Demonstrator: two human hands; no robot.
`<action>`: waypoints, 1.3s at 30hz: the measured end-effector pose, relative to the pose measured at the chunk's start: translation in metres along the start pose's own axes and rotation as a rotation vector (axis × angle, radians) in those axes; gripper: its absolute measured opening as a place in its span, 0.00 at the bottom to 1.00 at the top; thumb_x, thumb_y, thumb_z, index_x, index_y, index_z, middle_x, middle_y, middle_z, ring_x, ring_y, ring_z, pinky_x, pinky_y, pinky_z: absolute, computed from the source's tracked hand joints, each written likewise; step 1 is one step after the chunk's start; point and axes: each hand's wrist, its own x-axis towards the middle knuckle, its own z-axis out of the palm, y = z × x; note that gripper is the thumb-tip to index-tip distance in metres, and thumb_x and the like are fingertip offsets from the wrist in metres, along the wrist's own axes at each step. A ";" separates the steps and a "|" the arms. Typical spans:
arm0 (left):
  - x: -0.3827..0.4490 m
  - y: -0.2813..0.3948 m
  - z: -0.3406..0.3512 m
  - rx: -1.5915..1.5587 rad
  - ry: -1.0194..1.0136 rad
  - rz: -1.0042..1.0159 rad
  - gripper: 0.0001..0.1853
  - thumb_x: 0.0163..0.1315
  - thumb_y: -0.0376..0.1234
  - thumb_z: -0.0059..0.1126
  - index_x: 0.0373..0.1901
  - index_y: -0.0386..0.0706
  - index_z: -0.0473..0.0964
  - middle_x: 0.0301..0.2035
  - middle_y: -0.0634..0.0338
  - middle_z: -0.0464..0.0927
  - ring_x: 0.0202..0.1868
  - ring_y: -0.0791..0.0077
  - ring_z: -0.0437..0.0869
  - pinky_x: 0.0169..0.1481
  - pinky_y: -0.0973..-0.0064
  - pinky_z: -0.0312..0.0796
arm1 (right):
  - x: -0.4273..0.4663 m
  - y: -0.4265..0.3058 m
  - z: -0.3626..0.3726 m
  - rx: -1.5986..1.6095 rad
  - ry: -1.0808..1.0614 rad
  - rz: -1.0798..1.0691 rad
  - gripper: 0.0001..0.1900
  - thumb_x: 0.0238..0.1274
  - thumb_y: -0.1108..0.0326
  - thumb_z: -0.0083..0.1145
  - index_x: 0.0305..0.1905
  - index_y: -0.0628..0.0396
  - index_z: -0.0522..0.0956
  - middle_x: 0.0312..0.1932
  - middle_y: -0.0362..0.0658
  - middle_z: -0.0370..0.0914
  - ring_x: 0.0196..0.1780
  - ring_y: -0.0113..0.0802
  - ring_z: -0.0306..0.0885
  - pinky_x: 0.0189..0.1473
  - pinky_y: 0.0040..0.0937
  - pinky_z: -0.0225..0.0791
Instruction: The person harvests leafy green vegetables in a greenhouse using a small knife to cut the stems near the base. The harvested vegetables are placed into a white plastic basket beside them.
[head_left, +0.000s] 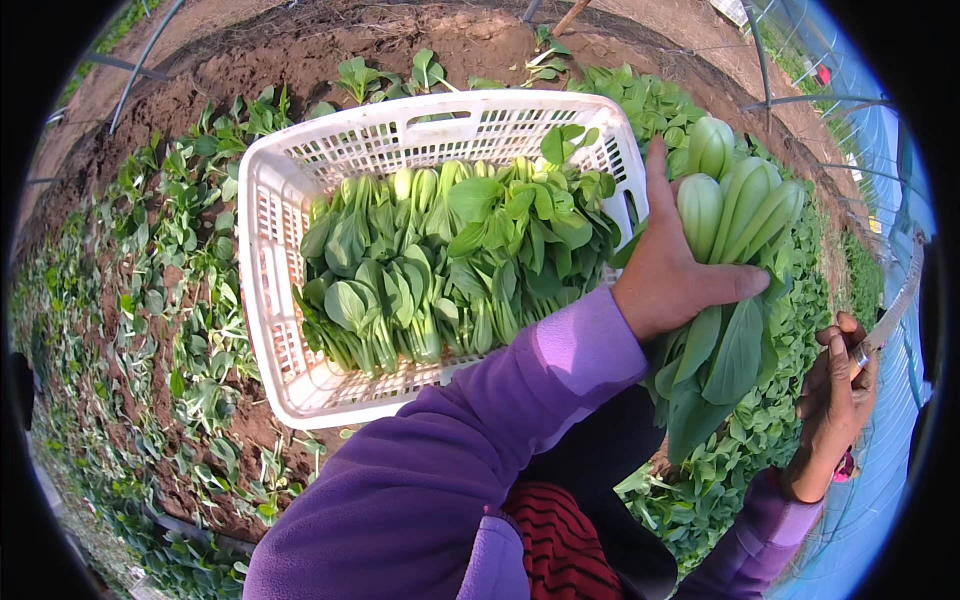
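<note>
My left hand (675, 262) is closed around a bunch of green bok choy (720, 330), pale stem ends up and leaves hanging down, just right of the basket. At the far right, my right hand (840, 382) grips the handle of a curved, serrated sickle (900, 296), its blade pointing up. A white plastic crate (262, 300) with slatted walls stands before me. Rows of bok choy (420, 285) lie in it, several with stems toward the far wall and others with stems toward the near wall.
Uncut bok choy (795, 352) grows densely on the right. Leaves and small plants lie scattered over brown soil (161, 352) on the left. Metal hoops (761, 67) and blue plastic film (862, 517) border the bed. My knees are close below the crate.
</note>
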 end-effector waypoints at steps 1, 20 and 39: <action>0.001 0.032 -0.024 0.097 0.029 0.040 0.71 0.42 0.26 0.73 0.67 0.39 0.13 0.60 0.46 0.61 0.61 0.61 0.66 0.68 0.66 0.55 | 0.004 0.006 0.004 -0.049 -0.029 0.025 0.16 0.66 0.66 0.54 0.54 0.63 0.73 0.35 0.44 0.77 0.15 0.16 0.59 0.12 0.15 0.50; -0.051 0.001 -0.264 1.853 0.797 -0.647 0.69 0.42 0.67 0.63 0.72 0.38 0.31 0.71 0.42 0.34 0.60 0.40 0.70 0.62 0.60 0.67 | 0.032 0.161 0.121 0.055 -0.474 0.392 0.15 0.60 0.68 0.59 0.48 0.64 0.74 0.30 0.41 0.77 0.15 0.18 0.61 0.16 0.18 0.56; 0.091 -0.039 -0.267 2.021 -0.278 -0.135 0.41 0.66 0.56 0.43 0.69 0.35 0.52 0.65 0.43 0.60 0.66 0.50 0.62 0.69 0.64 0.59 | 0.104 0.205 0.273 -0.063 -0.521 -0.103 0.17 0.57 0.72 0.55 0.52 0.66 0.73 0.39 0.54 0.79 0.41 0.41 0.79 0.45 0.32 0.70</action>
